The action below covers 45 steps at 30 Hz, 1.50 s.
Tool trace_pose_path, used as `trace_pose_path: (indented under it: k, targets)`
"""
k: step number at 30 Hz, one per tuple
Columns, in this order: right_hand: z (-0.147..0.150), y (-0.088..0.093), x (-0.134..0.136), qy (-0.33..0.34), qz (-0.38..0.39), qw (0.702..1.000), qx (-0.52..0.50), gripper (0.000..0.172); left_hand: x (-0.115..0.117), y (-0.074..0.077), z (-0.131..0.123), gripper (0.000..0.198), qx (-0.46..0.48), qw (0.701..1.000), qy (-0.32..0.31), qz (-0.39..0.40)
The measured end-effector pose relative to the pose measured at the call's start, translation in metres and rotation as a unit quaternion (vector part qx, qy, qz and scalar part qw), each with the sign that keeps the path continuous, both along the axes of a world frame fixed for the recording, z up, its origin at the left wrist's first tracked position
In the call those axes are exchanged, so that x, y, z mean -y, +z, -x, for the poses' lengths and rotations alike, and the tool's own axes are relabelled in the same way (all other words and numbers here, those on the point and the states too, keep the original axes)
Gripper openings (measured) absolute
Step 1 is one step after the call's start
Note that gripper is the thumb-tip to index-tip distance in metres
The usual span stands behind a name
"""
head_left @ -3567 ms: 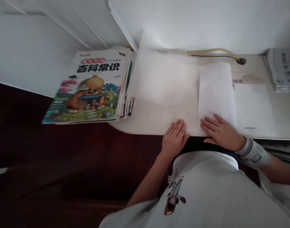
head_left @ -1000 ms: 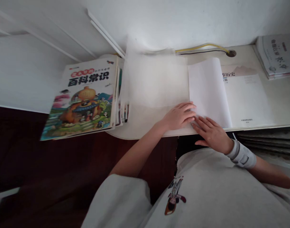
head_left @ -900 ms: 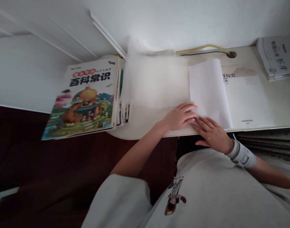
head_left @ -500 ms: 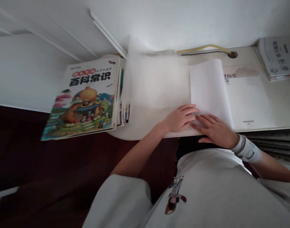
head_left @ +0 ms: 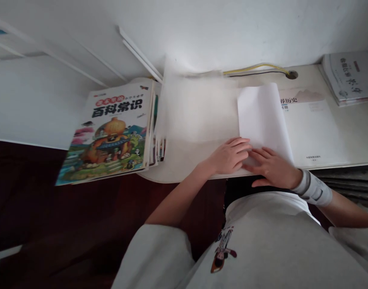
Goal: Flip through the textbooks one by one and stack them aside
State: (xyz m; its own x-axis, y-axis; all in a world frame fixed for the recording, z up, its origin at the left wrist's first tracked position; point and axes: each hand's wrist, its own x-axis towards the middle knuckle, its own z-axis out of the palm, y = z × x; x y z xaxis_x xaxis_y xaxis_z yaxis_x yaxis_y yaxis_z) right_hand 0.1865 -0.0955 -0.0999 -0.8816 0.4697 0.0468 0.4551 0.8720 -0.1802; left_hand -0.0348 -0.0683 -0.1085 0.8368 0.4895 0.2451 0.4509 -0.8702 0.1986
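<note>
A white sheet of paper (head_left: 262, 120) stands folded over, with a softly curved right side, on the left part of a pale book (head_left: 313, 132) with printed Chinese characters. My left hand (head_left: 230, 155) lies on the sheet's lower left edge, its fingers stretched out to the right. Opposite it, my right hand (head_left: 271, 166) rests with spread fingers on the sheet's lower end, thumb apart near the desk's front edge. The fingertips of both hands almost meet. A grey wrist brace (head_left: 313, 187) wraps my right wrist. Neither hand grasps anything.
On the left, a stack of books topped by a colourful cover (head_left: 108, 136) overhangs the desk (head_left: 184, 160). A blurred, see-through sheet (head_left: 202, 108) lies beside it. More booklets (head_left: 350, 78) sit at the back right. A yellow cable (head_left: 256, 67) runs into a desk hole.
The desk and everything on it sit slightly lower in the picture, as the head view has shifted. Both hands stay at the sheet's lower end, nearly unmoved.
</note>
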Motion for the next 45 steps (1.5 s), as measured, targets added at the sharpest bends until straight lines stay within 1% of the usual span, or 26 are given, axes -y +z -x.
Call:
trace_pose_path:
  k: [2, 4, 6, 7, 8, 9, 10, 12, 14, 15, 16, 18, 19, 20, 21, 24, 28, 31, 34, 37, 42, 45]
  targets:
    - [0.003, 0.006, -0.003, 0.008, 0.000, 1.000, 0.009, 0.056, 0.000, 0.000, -0.002, 0.018, -0.009, 1.000, 0.003, 0.003]
    - [0.003, 0.014, -0.007, 0.030, 0.006, 0.999, 0.009, 0.056, 0.001, -0.001, -0.002, 0.019, -0.011, 1.000, 0.014, 0.013]
    - [-0.005, 0.024, -0.017, 0.060, 0.028, 0.998, -0.014, 0.055, 0.002, -0.002, 0.000, 0.021, -0.015, 0.999, 0.027, 0.025]
    - [-0.011, 0.030, -0.025, 0.061, 0.040, 0.997, -0.038, 0.053, 0.003, -0.002, 0.001, 0.022, -0.019, 0.999, 0.034, 0.026]
    - [-0.019, 0.034, -0.037, 0.045, 0.046, 0.996, -0.067, 0.051, 0.004, -0.001, 0.001, 0.023, -0.023, 0.999, 0.043, 0.024]
    - [-0.028, 0.037, -0.052, 0.012, 0.045, 0.994, -0.099, 0.049, 0.007, 0.001, -0.001, 0.023, -0.026, 0.998, 0.052, 0.018]
    - [-0.036, 0.038, -0.070, -0.040, 0.036, 0.990, -0.131, 0.048, 0.011, 0.003, -0.006, 0.023, -0.026, 0.998, 0.062, 0.010]
    - [-0.049, 0.029, -0.113, -0.136, 0.013, 0.973, -0.185, 0.050, 0.023, 0.007, -0.022, 0.026, -0.019, 0.997, 0.074, -0.010]
    - [-0.053, 0.011, -0.156, -0.217, 0.020, 0.944, -0.248, 0.059, 0.038, 0.009, -0.049, 0.035, -0.009, 0.997, 0.072, -0.035]
    - [-0.053, -0.001, -0.175, -0.258, 0.035, 0.923, -0.284, 0.063, 0.046, 0.008, -0.065, 0.042, -0.011, 0.996, 0.068, -0.050]
    - [-0.050, -0.013, -0.191, -0.297, 0.059, 0.900, -0.315, 0.066, 0.052, 0.006, -0.082, 0.046, -0.020, 0.995, 0.069, -0.068]
    - [-0.044, -0.035, -0.210, -0.350, 0.105, 0.859, -0.360, 0.068, 0.060, -0.001, -0.113, 0.048, -0.033, 0.988, 0.104, -0.106]
    - [-0.041, -0.044, -0.215, -0.359, 0.113, 0.850, -0.369, 0.068, 0.061, -0.005, -0.125, 0.048, -0.033, 0.984, 0.129, -0.122]
    - [-0.039, -0.052, -0.216, -0.358, 0.113, 0.850, -0.370, 0.069, 0.060, -0.010, -0.134, 0.046, -0.034, 0.979, 0.150, -0.135]
    - [-0.038, -0.057, -0.215, -0.348, 0.106, 0.857, -0.365, 0.070, 0.058, -0.014, -0.140, 0.045, -0.035, 0.975, 0.167, -0.146]
    - [-0.040, -0.068, -0.210, -0.302, 0.078, 0.890, -0.332, 0.075, 0.050, -0.023, -0.145, 0.043, -0.032, 0.966, 0.194, -0.170]
    - [-0.038, -0.072, -0.206, -0.258, 0.046, 0.928, -0.264, 0.076, 0.048, -0.030, -0.141, 0.043, -0.024, 0.960, 0.210, -0.185]
    - [-0.033, -0.072, -0.202, -0.216, 0.017, 0.949, -0.228, 0.076, 0.052, -0.029, -0.136, 0.042, -0.026, 0.957, 0.225, -0.181]
    - [-0.030, -0.069, -0.198, -0.198, 0.004, 0.951, -0.237, 0.075, 0.055, -0.025, -0.126, 0.042, -0.037, 0.954, 0.240, -0.176]
    - [-0.028, -0.067, -0.196, -0.218, 0.003, 0.948, -0.231, 0.074, 0.056, -0.022, -0.119, 0.042, -0.053, 0.951, 0.253, -0.168]
    - [-0.025, -0.064, -0.193, -0.270, 0.022, 0.933, -0.236, 0.077, 0.058, -0.023, -0.120, 0.043, -0.081, 0.952, 0.260, -0.141]
    - [-0.024, -0.059, -0.190, -0.257, 0.041, 0.933, -0.247, 0.081, 0.061, -0.018, -0.116, 0.044, -0.104, 0.950, 0.268, -0.124]
